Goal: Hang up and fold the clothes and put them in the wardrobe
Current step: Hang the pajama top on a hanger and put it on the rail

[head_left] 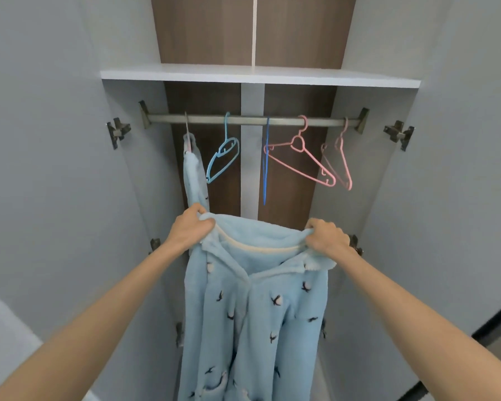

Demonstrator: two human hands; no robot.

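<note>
Nothing legible anywhere. No lettering on the blue fleece top (261, 314), only a print of small dark birds. No label, brand, number or sign on the plastic hangers (301, 169), the rail (209, 119) or the wardrobe shelf (243, 75).

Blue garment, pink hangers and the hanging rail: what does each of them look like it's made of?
The blue garment looks like soft fleece or plush fabric: fuzzy matt nap, limp drape. The pink hanger is probably plastic, or plastic-coated wire: thin, smooth, evenly coloured. The rail seems to be metal, with a dull grey-bronze sheen.
</note>
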